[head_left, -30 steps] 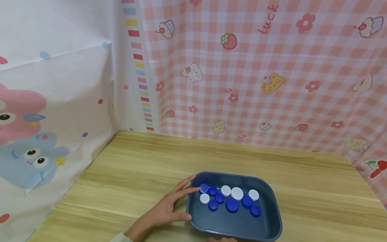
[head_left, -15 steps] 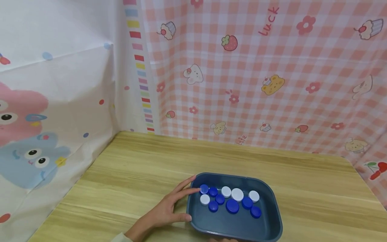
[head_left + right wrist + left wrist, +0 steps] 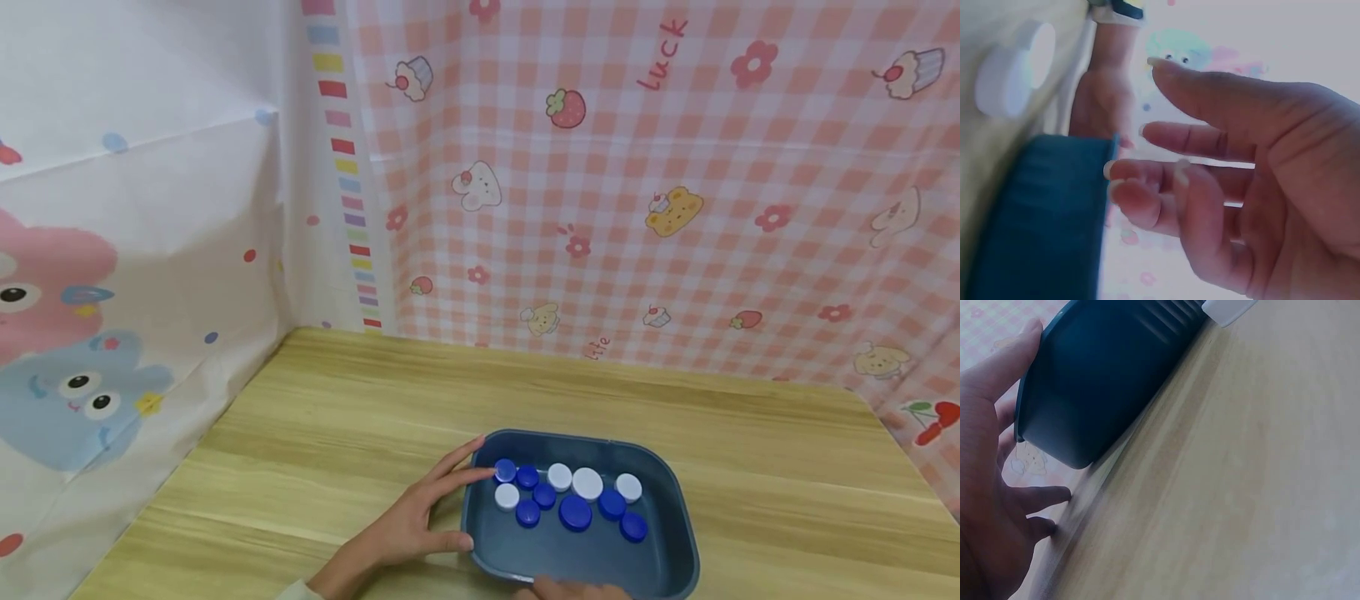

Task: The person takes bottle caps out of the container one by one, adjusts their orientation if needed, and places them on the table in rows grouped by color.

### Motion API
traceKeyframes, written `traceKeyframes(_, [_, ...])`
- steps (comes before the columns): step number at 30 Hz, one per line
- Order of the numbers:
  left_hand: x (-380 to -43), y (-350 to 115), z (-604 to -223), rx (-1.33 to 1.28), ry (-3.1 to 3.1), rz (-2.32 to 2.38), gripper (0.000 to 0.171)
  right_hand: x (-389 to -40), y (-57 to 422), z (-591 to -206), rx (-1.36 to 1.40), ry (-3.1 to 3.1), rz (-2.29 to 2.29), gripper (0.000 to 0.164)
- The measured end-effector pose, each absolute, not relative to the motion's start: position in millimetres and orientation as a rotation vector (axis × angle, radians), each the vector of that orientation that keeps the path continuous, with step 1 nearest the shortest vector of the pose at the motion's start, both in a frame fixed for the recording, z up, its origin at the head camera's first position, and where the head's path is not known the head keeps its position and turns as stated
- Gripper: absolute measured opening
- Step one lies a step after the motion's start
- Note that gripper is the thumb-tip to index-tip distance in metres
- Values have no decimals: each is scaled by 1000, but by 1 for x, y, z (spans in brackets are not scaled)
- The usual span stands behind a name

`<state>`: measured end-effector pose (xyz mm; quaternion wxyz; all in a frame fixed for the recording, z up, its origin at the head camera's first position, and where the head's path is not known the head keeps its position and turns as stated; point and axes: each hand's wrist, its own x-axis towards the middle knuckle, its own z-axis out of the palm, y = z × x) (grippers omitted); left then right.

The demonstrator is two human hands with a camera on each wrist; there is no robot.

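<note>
A dark blue-grey tray [image 3: 555,562] holds several round bottle caps, among them a large blue cap [image 3: 575,513], a white cap [image 3: 587,484] and a blue cap [image 3: 505,472]. My left hand [image 3: 416,517] rests at the tray's left end, fingers spread and fairly straight. Its thumb touches the rim in the left wrist view, and in the head view the index finger reaches over the rim to the leftmost blue cap. My right hand [image 3: 1210,175] has loosely bent fingers with nothing between them, fingertips right at the tray's front rim; the head view cuts most of it off.
White round pieces [image 3: 1004,81] lie on the wooden table [image 3: 337,417] by the tray's front side, below the head view. A pink checked cloth [image 3: 615,275] hangs behind the table, and a white printed cloth [image 3: 172,217] on the left.
My right hand has come up a little at the bottom edge, over the tray's front rim. The left hand, tray and caps stay where they were.
</note>
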<state>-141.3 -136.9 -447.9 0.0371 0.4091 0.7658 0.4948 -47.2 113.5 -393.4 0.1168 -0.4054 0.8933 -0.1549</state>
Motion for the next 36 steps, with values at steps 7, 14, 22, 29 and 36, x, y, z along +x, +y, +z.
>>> traceKeyframes(7, [-150, -140, -465, 1284, 2363, 1493, 70, -53, 130, -364, -1000, 2630, -524, 42])
traceKeyframes(14, [-149, -140, -466, 1256, 2370, 1481, 69, -72, 153, -356, -838, 2663, -452, 40])
traceKeyframes(22, [-147, -140, -463, 1266, 2360, 1501, 69, -84, 168, -359, -815, 2822, -394, 33])
traceKeyframes(29, [-148, -140, -465, 1269, 2353, 1506, 70, -90, 174, -362, -664, 2844, -393, 33])
traceKeyframes(36, [-150, -140, -466, 1281, 2356, 1505, 69, -98, 182, -368, -742, 2915, -248, 27])
